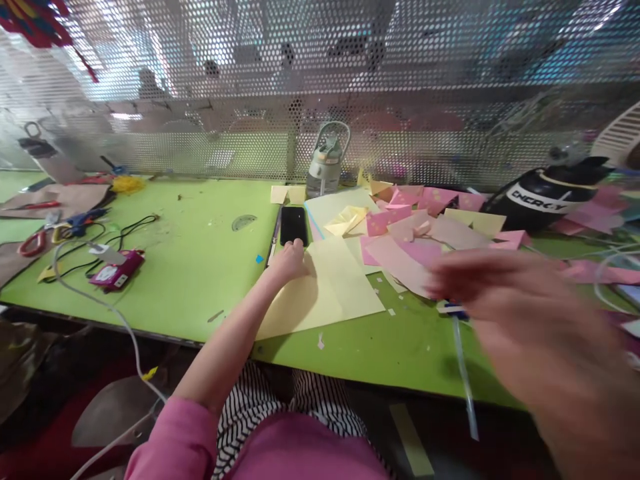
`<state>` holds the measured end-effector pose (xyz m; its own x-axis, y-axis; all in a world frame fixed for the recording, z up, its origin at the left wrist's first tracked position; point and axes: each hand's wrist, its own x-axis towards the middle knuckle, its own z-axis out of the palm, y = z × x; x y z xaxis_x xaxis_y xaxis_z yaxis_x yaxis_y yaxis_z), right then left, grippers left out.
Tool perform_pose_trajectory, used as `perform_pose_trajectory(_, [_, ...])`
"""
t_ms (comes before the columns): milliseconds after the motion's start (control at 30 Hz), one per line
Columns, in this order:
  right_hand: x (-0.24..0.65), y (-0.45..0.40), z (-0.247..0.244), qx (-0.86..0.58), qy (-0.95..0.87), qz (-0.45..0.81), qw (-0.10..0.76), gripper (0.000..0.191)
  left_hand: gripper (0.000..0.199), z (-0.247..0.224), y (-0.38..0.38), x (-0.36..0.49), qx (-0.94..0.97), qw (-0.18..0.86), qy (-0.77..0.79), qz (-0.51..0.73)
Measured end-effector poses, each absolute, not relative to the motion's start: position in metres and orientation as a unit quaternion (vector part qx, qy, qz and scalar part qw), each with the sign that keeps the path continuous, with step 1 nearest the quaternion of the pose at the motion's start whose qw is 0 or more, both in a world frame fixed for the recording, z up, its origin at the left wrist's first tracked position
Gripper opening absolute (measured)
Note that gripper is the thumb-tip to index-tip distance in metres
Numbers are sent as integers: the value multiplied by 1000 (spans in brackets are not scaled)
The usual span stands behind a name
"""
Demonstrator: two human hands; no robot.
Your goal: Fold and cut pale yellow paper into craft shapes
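My left hand rests at the upper left part of a pale yellow paper sheet, its fingers by the lower end of a black phone; whether it grips anything is hidden. My right hand is raised over the right side of the table, smeared by motion, so its fingers cannot be read. Beyond it and to its left lie pink paper pieces. Just under its fingertips is a small dark blue object with a clear strip hanging past the table edge.
A pale green bottle stands near the perforated metal screen. A black bottle leans at the right. On the left are red-handled scissors, a purple box and cables across the green table.
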<state>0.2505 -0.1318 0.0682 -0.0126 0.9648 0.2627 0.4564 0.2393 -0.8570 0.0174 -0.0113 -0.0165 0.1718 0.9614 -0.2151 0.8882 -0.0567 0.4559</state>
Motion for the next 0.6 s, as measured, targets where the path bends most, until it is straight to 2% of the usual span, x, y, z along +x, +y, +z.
perform_pose_trajectory(200, [248, -139, 24, -566, -620, 450, 305, 48, 23, -7, -7, 24, 688, 379, 605, 127])
perform_pose_trajectory(300, [261, -135, -4, -569, -615, 505, 206, 51, 14, 4, -15, 22, 656, 480, 542, 212])
perform_pose_trajectory(367, [267, -134, -13, -562, -618, 520, 177, 55, 19, 12, -23, 22, 620, 547, 485, 286])
perform_pose_trajectory(433, [266, -132, -11, -560, -615, 513, 213, 58, 30, 19, -30, 24, 574, 594, 429, 365])
perform_pose_trajectory(500, [259, -126, -3, -561, -595, 496, 292, 65, 41, 23, -36, 29, 528, 618, 385, 436])
perform_pose_trajectory(600, [248, -109, 11, -555, -560, 472, 395, 71, 45, 26, -39, 35, 463, 640, 340, 510])
